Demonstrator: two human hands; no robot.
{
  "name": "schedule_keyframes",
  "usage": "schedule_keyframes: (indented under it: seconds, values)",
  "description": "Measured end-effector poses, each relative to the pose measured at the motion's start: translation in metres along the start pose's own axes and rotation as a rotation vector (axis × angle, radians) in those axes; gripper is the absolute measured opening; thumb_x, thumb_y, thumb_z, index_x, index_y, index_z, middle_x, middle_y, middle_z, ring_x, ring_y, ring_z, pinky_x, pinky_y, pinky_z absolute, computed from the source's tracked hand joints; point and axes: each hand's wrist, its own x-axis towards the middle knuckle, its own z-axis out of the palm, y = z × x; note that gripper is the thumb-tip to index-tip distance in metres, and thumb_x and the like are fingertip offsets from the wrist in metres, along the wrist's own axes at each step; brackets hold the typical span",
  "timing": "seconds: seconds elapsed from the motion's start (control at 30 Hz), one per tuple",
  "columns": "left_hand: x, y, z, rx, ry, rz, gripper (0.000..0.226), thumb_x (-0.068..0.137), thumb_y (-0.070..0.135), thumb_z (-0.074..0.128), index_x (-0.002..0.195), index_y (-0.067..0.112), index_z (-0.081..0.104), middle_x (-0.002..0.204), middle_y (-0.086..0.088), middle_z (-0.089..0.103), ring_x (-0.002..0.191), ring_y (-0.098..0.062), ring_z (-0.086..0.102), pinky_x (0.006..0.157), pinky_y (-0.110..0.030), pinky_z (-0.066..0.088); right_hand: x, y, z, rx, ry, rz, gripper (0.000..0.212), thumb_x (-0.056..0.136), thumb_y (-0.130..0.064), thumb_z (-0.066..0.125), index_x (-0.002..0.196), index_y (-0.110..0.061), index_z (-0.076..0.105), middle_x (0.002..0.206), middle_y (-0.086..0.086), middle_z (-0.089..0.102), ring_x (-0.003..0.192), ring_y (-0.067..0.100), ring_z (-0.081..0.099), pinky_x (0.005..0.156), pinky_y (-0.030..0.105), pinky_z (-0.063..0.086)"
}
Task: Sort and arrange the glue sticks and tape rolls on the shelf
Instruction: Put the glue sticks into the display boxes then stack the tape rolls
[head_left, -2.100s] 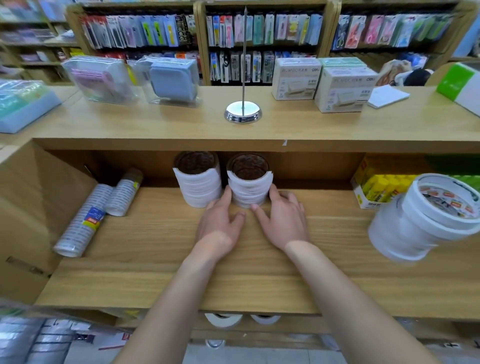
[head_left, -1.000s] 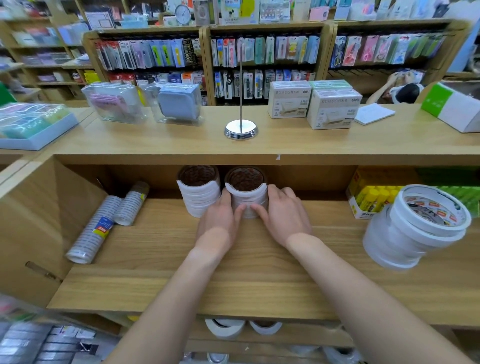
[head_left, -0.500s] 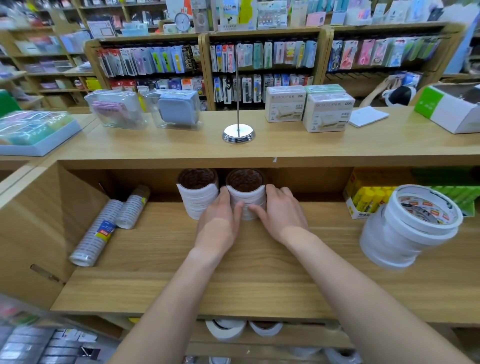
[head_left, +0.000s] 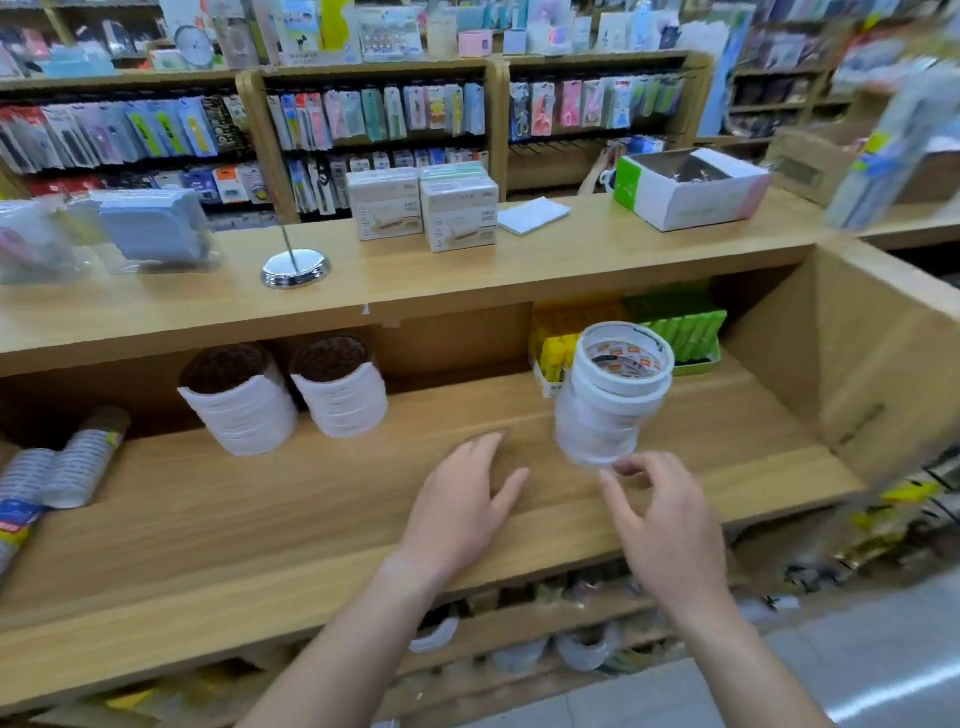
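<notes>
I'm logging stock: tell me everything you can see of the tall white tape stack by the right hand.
The tape stack is a column of white rolls; the top roll's open core shows red and orange printed labels. It looks tilted, top to the right, standing on the wooden shelf just in front of the yellow glue stick box. The right hand, fingers spread, is close by its base; blur hides whether they touch.

Left hand (head_left: 462, 512): is lying at six o'clock, fingers straight and spread over the shelf board (head_left: 260, 519).
Right hand (head_left: 667, 519): is hovering at five o'clock, fingers loosely bent, holding nothing.
White tape stack (head_left: 608, 405): is tilting at the right hand's twelve o'clock; contact blurred.
Brown-cored tape stacks (head_left: 244, 410): are standing together at ten o'clock.
Glue sticks (head_left: 558, 351): are sitting at one o'clock.
</notes>
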Motion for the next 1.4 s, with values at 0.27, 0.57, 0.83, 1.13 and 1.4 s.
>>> schedule_keyframes:
  seconds: [0.27, 0.57, 0.83, 1.13, 1.4]
  values:
    - [0.035, 0.034, 0.05, -0.084, -0.075, -0.037, 0.086, 0.086, 0.069, 0.045, 0.154, 0.018, 0.031, 0.143, -0.004, 0.057, 0.136, -0.024, 0.042, 0.114, -0.044, 0.035, 0.043, 0.032, 0.005, -0.16, -0.242, 0.105, 0.067, 0.086, -0.065, 0.057, 0.134, -0.019, 0.05, 0.118, 0.003, 0.064, 0.115, 0.028, 0.05, 0.091, 0.044, 0.044]
    - [0.013, -0.018, 0.008, -0.087, 0.101, -0.242, 0.074, 0.092, 0.044, 0.062, 0.154, 0.017, 0.033, 0.145, -0.007, 0.054, 0.138, -0.024, 0.041, 0.113, -0.037, 0.035, 0.065, -0.034, 0.059, -0.091, -0.366, -0.05, 0.067, 0.09, -0.052, 0.065, 0.143, -0.018, 0.044, 0.126, 0.008, 0.061, 0.128, 0.03, 0.046, 0.1, 0.043, 0.043]
    - [0.05, -0.051, -0.013, -0.064, 0.109, -0.428, 0.079, 0.093, 0.057, 0.055, 0.158, 0.032, 0.017, 0.146, 0.0, 0.051, 0.131, -0.025, 0.051, 0.101, -0.04, 0.047, 0.103, -0.079, 0.119, -0.159, -0.395, -0.113, 0.065, 0.095, -0.053, 0.057, 0.147, -0.018, 0.038, 0.128, 0.007, 0.063, 0.127, 0.028, 0.044, 0.102, 0.041, 0.039]
    - [0.06, -0.06, -0.016, -0.037, 0.147, -0.412, 0.074, 0.097, 0.047, 0.055, 0.156, 0.022, 0.018, 0.145, -0.004, 0.051, 0.133, -0.026, 0.047, 0.099, -0.041, 0.047, 0.104, -0.081, 0.136, -0.175, -0.394, -0.181, 0.075, 0.093, -0.064, 0.049, 0.146, -0.014, 0.034, 0.131, 0.004, 0.063, 0.123, 0.029, 0.042, 0.1, 0.045, 0.035]
    - [0.056, -0.064, -0.015, 0.01, 0.162, -0.375, 0.067, 0.1, 0.041, 0.05, 0.158, 0.027, 0.019, 0.146, -0.001, 0.051, 0.133, -0.024, 0.047, 0.1, -0.043, 0.047, 0.101, -0.078, 0.121, -0.19, -0.369, -0.172, 0.065, 0.097, -0.048, 0.057, 0.151, -0.019, 0.036, 0.133, 0.007, 0.061, 0.132, 0.025, 0.039, 0.107, 0.041, 0.031]
